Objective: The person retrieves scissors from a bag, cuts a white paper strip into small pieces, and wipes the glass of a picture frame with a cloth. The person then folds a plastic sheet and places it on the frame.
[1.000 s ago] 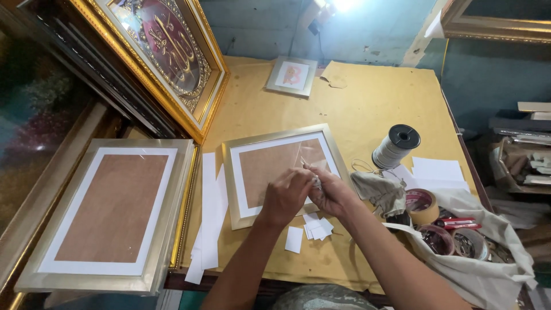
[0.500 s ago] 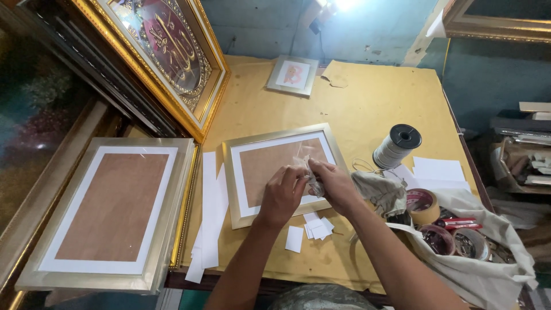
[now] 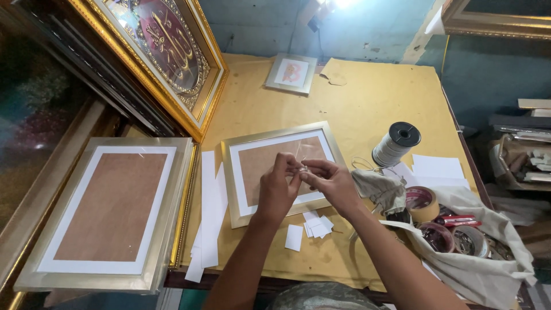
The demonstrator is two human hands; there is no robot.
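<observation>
Head view looks straight down at two hands that meet over a silver picture frame (image 3: 282, 171) lying flat on a yellow table (image 3: 373, 97). Left hand (image 3: 278, 188) is curled narrow, its fingertips (image 3: 297, 170) pinched around something tiny and shiny; it is too small to tell what it is. Right hand (image 3: 330, 181) is narrow too, pinching the same little bit from the other side, so both hands can work it together. Hands stay right above the frame, likely so the small piece is close to where the brown backing (image 3: 270, 166) sits. Just below the hands lie little white paper squares (image 3: 313, 225), near enough to grab fast. Right of the right hand sit a gray rag (image 3: 379, 188), a spool of cord (image 3: 396, 143), and rolls of tape (image 3: 423, 204) on a cloth bag (image 3: 488, 270). Left of the left hand are long white strips (image 3: 209, 212) and a bigger frame (image 3: 106, 212), pushed aside. Far above the hands stands a small frame (image 3: 291, 73), and a large gold frame (image 3: 166, 54) leans up at the left.
</observation>
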